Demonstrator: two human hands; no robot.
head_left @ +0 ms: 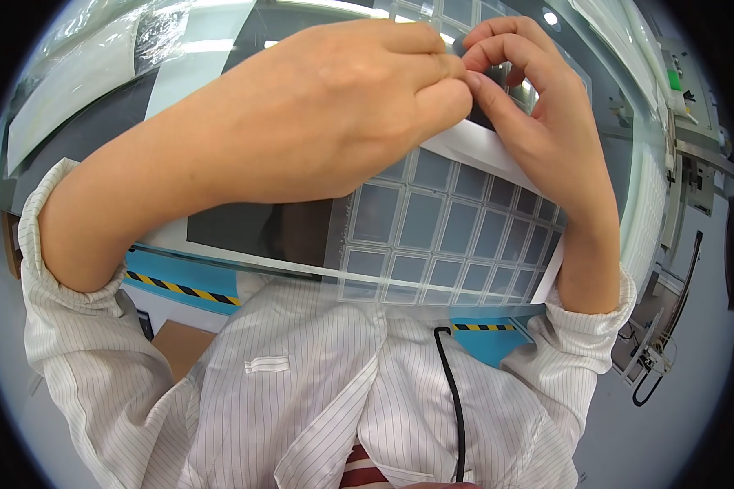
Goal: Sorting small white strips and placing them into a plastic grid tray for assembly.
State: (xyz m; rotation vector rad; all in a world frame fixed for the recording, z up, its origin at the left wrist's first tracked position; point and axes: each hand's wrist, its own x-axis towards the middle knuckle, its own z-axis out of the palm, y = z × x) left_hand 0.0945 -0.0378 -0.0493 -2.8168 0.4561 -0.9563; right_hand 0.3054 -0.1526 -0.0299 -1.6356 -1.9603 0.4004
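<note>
My left hand (pixel 359 90) reaches across from the left, its back facing up and its fingers pressed together. The fingertips of my right hand (pixel 546 106) meet it, thumb and index finger pinched. Whatever lies between the fingertips is too small or hidden to make out. Below both hands lies a clear plastic tray (pixel 420 220) with rows of rectangular compartments that look blue-grey. A white strip (pixel 485 152) crosses the tray under my right hand. Something dark and shiny shows behind the right fingers, partly hidden.
A dark grey sheet (pixel 245 232) lies left of the tray on the glass-edged work surface. Clear plastic wrapping (pixel 161 37) and a white sheet (pixel 73 98) are at the far left. Black-and-yellow tape (pixel 183 289) marks a blue surface lower down. Metal equipment (pixel 656 342) stands at the right.
</note>
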